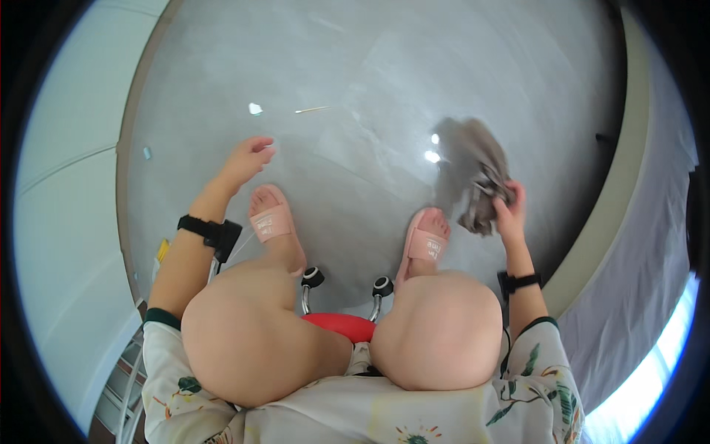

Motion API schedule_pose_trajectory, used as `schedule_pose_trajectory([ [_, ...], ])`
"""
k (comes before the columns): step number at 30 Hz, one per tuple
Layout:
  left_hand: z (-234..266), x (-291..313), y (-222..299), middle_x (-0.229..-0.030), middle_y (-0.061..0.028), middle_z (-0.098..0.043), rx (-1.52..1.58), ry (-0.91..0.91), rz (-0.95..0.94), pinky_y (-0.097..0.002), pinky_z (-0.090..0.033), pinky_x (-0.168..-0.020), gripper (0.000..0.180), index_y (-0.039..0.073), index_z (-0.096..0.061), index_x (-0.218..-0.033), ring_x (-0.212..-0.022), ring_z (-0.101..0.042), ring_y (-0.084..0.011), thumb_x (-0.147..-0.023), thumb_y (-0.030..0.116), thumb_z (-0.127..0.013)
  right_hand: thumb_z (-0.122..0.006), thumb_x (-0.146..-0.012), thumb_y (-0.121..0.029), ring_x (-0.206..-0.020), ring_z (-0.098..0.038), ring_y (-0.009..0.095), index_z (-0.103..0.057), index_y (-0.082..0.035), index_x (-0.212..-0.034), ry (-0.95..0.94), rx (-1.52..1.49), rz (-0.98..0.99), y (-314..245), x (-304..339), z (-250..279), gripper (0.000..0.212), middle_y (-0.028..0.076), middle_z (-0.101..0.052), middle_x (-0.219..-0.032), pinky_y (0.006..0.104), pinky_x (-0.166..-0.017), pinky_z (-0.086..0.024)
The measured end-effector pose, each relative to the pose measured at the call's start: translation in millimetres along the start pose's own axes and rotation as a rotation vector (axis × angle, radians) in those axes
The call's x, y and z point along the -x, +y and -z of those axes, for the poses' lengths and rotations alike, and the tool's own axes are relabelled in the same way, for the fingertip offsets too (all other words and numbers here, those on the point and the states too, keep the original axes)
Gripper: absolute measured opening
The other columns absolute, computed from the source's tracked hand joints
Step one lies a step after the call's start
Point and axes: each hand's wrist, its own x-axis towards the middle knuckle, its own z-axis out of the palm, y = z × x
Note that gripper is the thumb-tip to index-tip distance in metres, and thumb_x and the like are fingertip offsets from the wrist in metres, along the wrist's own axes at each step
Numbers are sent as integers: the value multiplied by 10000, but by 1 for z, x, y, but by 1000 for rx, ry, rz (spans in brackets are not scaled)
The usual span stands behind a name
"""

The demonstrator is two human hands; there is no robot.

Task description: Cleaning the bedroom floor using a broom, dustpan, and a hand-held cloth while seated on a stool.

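Observation:
My right hand (510, 209) grips a crumpled grey-brown cloth (484, 170), which hangs in loose folds above the floor, its far end blurred. Out to the left, my left hand (249, 161) is empty, with its fingers loosely apart over the floor. Beyond it lies a small crumpled white scrap (255, 109). To the right of that scrap is a cotton swab (312, 109). A small light-blue piece (146, 152) rests farther left, close to the wall.
I sit on a red stool seat (339, 324) with black casters (313, 277) below. Pink slippers (272, 222) are on my feet. A white panel (66, 148) bounds the grey floor (355, 170) at left; grey fabric (636, 244) hangs at right. Something yellow (163, 249) stands beside my left forearm.

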Motion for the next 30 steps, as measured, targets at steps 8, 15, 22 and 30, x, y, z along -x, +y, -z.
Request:
schedule_pose_trajectory([
  [8, -37, -22, -23, -1054, -50, -607, 18, -72, 25, -302, -481, -792, 421, 53, -547, -1263, -941, -583, -138, -905, 269, -594, -576, -785, -59, -1252, -443, 294, -233, -126, -1487, 882, -9, -845, 228, 210, 176, 784, 116, -347, -1467, 391, -1012, -406],
  [15, -16, 25, -19, -1154, -62, -581, 74, -15, 163, -288, -475, -820, 447, 50, -531, -1290, -989, -582, -147, -913, 280, -600, -642, -700, -231, -1235, -458, 354, -516, -214, -1310, 495, 973, -363, 109, 18, 43, 623, 159, -487, -1336, 464, -1021, -392],
  [22, -49, 13, 9, -1173, -63, -568, 172, -22, 88, -293, -472, -838, 463, 45, -519, -1302, -1014, -581, -157, -918, 291, -598, -678, -679, -106, -1177, -445, 367, -541, -262, -1239, -50, 849, 60, -25, -46, -147, 598, 84, -448, -1324, 477, -970, -424],
  [30, -9, 29, 6, -1175, -36, -566, 30, -10, 75, -287, -461, -853, 475, 64, -518, -1310, -1005, -578, -141, -913, 308, -606, -621, -686, -27, -1106, -566, 311, -506, -81, -1315, -84, -82, 123, -46, 0, -105, 642, 157, -566, -1244, 390, -941, -460],
])
